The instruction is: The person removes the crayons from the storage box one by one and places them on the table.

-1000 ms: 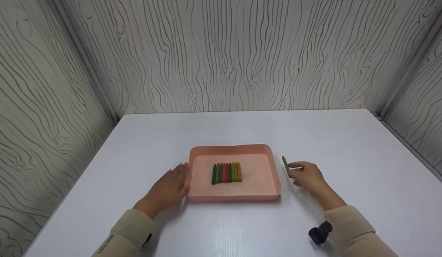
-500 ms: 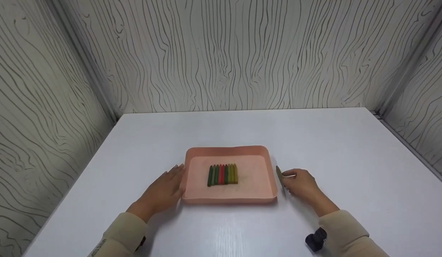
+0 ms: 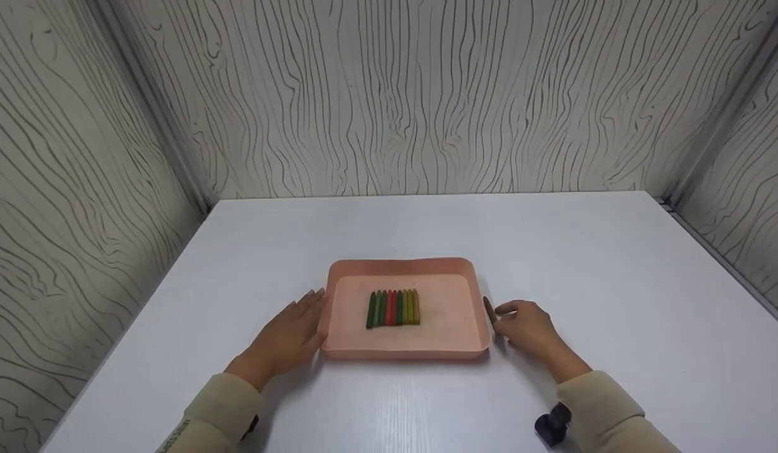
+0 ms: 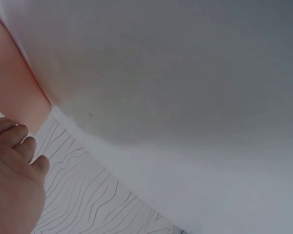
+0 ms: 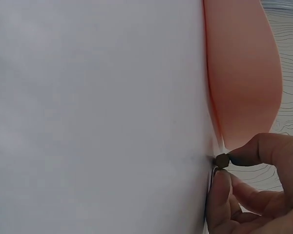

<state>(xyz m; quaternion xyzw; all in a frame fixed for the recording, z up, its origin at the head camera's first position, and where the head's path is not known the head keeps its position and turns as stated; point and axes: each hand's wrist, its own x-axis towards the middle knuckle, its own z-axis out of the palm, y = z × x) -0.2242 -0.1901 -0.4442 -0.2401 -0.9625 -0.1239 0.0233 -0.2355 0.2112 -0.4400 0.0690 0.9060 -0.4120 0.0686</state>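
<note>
Pale wall panels [image 3: 389, 94] with dark wood-grain lines stand behind and to both sides of a white table [image 3: 420, 409]. On the table sits a pink rectangular tray [image 3: 451, 308], shallow-walled, its long sides running left to right.

Beige sleeves [image 3: 219, 402] cover the forearms up to the wrists; a black device [image 3: 552, 426] shows at the right cuff. The left hand [image 3: 282, 343] rests against the tray's left side, fingers extended and slightly bent, gripping nothing. The right hand [image 3: 532, 332] is just beyond the tray's right side – thumb and forefinger nearly closed, pinching one crayon, the remaining fingers folded in below.

A row of nine crayons [image 3: 393, 308] lies inside the tray, left of its middle, side by side with tips pointing away from the person. Left to right: three greens, two reds, one dark green, three yellowish.

The held crayon [image 3: 489, 307], a brownish olive, is outside the tray, near its right wall, tip also pointing away. Contact between it and the table cannot be determined.
</note>
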